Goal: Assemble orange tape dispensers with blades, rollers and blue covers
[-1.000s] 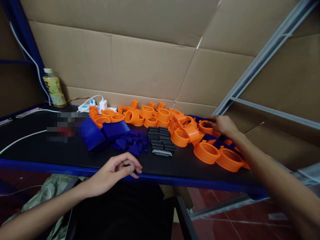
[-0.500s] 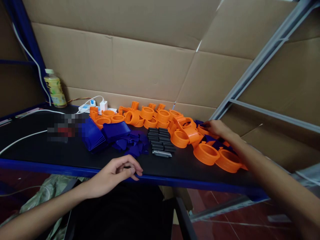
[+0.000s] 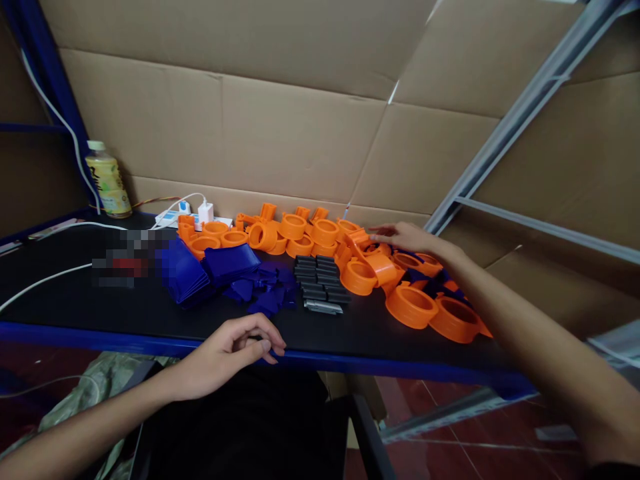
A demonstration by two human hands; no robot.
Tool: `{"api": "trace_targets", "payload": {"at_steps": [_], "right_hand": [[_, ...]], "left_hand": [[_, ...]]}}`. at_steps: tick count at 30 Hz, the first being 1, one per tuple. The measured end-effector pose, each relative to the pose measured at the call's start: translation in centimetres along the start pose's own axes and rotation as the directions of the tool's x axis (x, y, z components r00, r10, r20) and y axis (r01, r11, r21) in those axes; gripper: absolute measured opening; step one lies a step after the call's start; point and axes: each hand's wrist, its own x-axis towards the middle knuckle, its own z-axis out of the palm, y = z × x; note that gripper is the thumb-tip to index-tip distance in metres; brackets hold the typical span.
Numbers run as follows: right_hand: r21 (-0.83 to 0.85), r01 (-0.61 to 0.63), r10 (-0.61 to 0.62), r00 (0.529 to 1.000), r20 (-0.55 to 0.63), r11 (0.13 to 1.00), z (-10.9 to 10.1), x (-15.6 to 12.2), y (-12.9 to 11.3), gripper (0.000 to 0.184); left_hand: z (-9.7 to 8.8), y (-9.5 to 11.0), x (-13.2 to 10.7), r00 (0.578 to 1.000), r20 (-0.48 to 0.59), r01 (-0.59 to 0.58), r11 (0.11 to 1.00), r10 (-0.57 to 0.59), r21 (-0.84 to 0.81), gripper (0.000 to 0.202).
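My left hand rests at the table's front edge, its fingers loosely bent and apart, with nothing visible in it. At the back right, my right hand reaches over the orange plastic ring-shaped parts, fingers stretched toward the left. Nothing shows in it, though its palm side is hidden, and I cannot tell whether it touches the parts below. Dark blue pieces lie among the rings under that forearm. Between my hands lie stacked black bar-shaped pieces with a silvery one in front.
Blue flat sheets and small blue pieces lie left of centre. More orange rings line the back. A yellow-labelled bottle, white charger and cables stand at the left. A metal post rises at right.
My right hand has moved left and slightly up, off the blue pieces at the right and over the orange rings. My left hand has stayed in place.
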Motion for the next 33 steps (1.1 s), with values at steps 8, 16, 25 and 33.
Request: {"api": "trace_targets", "payload": {"at_steps": [8,16,25,33], "right_hand": [[-0.111,-0.108,0.098,0.991,-0.086,0.988,1.1,1.2,-0.8,0.035],[-0.060,-0.159,0.131,0.934,-0.333,0.985,-0.4,-0.3,-1.9,0.033],[0.268,0.052,0.088,0.871,-0.484,0.962,-1.7,-4.5,-9.0,0.043],[0.789,0.334,-0.367,0.918,-0.149,0.516,5.3,-15.2,-23.7,0.031]], "left_hand": [[-0.1,0.0,0.0,1.000,0.021,-0.013,1.000,0.014,-0.022,0.023],[0.1,0.2,0.0,1.000,0.003,0.006,0.999,-0.006,-0.031,0.023],[0.0,-0.3,0.4,0.997,-0.052,-0.069,0.976,0.059,-0.206,0.032],[0.2,-1.3,1.0,0.950,-0.229,-0.295,0.855,0.213,-0.426,0.051]]}}
